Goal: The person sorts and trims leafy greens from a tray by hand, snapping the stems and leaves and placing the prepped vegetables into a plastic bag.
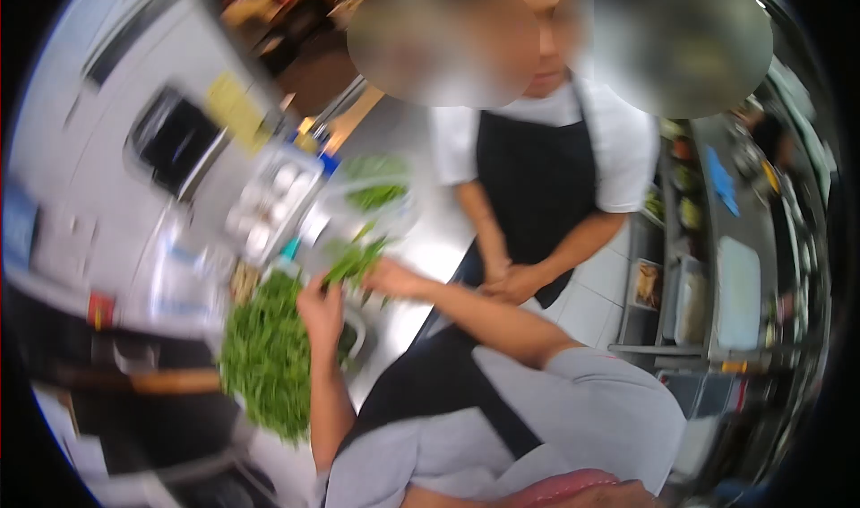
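My left hand (321,309) is pinched on a sprig of leafy greens (356,259), above the work surface. From the other side, my right hand (394,279) has its fingers closed at the same sprig. Just below and left of my hands lies a large heap of leafy greens (269,356). Partly hidden behind my left forearm is a pale curved rim (356,333), perhaps of a bowl. Beyond my hands stands a clear plastic container (408,205) with more green leaves inside. Motion blur hides the exact finger contact.
A tray of eggs (278,194) sits beside the container on the steel counter (439,244). Across from me stands a co-worker in a black apron (537,176), hands clasped (509,279). A black dispenser (175,141) hangs on the wall. Shelving with food containers (688,297) is at right.
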`<state>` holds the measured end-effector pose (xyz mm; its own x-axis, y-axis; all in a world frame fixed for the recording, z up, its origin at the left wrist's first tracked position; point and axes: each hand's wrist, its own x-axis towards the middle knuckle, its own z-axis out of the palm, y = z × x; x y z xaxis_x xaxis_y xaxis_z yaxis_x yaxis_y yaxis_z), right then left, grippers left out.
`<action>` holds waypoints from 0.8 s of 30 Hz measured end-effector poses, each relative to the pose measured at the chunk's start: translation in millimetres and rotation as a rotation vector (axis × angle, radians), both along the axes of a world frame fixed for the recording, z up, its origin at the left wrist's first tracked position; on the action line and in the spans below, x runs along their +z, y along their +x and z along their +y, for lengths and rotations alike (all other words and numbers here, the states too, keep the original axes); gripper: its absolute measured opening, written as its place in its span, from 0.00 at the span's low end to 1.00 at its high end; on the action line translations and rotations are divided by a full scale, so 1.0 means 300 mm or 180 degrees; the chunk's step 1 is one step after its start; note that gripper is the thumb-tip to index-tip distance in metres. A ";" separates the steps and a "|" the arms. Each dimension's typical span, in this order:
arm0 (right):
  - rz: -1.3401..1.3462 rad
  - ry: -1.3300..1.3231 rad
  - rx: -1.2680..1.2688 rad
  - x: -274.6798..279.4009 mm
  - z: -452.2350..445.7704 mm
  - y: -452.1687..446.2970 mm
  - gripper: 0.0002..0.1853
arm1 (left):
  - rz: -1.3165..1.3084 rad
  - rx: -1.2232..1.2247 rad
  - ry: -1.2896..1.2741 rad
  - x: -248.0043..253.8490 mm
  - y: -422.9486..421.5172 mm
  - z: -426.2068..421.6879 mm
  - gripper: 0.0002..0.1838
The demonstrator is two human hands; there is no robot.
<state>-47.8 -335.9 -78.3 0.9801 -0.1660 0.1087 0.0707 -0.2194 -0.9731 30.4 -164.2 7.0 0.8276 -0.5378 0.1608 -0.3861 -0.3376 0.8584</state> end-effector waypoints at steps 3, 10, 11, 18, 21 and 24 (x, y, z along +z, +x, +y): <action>0.0725 0.0622 -0.0151 0.106 -0.051 -0.147 0.14 | -0.0030 0.0155 -0.0565 -0.017 0.085 0.001 0.14; -0.0176 -0.0433 -0.1252 0.239 -0.246 -0.053 0.10 | -0.1114 0.0242 -0.0349 -0.046 0.276 -0.201 0.14; -0.0565 -0.0621 -0.1251 0.243 -0.250 0.010 0.09 | -0.1664 0.0305 -0.0284 -0.086 0.315 -0.259 0.15; 0.0505 -0.3358 -0.1077 -0.052 -0.446 0.417 0.15 | -0.0938 0.0192 -0.0103 -0.097 0.409 -0.442 0.15; 0.0708 -0.4547 -0.1398 -0.044 -0.455 0.424 0.16 | -0.1257 -0.0049 0.0064 -0.097 0.429 -0.437 0.21; -0.0087 -0.4951 -0.1165 -0.035 -0.447 0.466 0.16 | -0.1267 -0.0264 0.0257 -0.078 0.414 -0.437 0.25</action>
